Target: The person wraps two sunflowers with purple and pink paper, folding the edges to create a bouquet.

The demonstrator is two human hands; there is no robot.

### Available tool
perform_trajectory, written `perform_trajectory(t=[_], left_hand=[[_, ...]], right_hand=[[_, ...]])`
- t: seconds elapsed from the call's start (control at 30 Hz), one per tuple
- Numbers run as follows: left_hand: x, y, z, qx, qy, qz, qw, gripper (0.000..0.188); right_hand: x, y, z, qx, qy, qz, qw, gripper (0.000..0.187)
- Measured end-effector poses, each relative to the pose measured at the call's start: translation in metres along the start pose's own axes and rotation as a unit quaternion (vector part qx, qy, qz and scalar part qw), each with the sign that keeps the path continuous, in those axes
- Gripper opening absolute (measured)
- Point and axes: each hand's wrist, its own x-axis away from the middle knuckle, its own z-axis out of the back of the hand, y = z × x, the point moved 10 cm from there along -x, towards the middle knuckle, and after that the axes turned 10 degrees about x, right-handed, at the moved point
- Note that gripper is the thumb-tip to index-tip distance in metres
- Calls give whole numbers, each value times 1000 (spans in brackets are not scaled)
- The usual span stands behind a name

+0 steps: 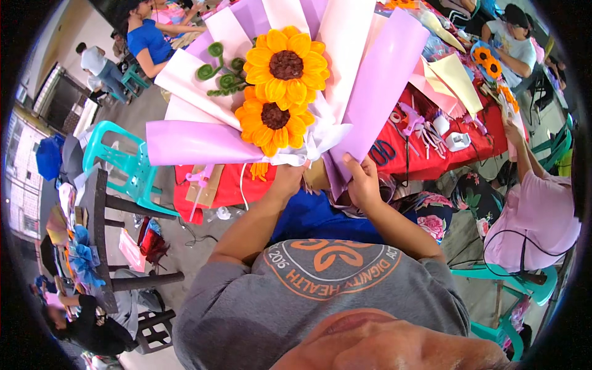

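A large bouquet in white and lilac wrapping paper (382,74) fans out in front of me. Two fuzzy orange-yellow sunflowers (287,65) with brown centres sit in its middle, one above the other. Curled green stems (216,71) stand beside them at the left. My left hand (288,180) is closed around the base of the bouquet, below a white ribbon bow (314,145). The fingers of my right hand (362,180) pinch the lower edge of the lilac paper, thumb on top. Part of the wrapped stem is hidden by my hands.
The red-covered table (407,154) holds dark-handled scissors (381,152), a pink glue gun (410,117) and a white adapter (457,142). Another pink glue gun (200,177) lies left on cardboard. A teal chair (120,160) stands left; a person in pink (533,222) sits right.
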Motion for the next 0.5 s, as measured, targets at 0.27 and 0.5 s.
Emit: perform_trajectory(t=[0.27,0.5], left_hand=[[-5,-8,1,74,-61,8,995,53],[-3,8,-17,66,-87,-9,994,57]], right_hand=[[6,5,2,-17,-4,-18,1000,27],[11,10,1,-54,-4,-16,998,27]])
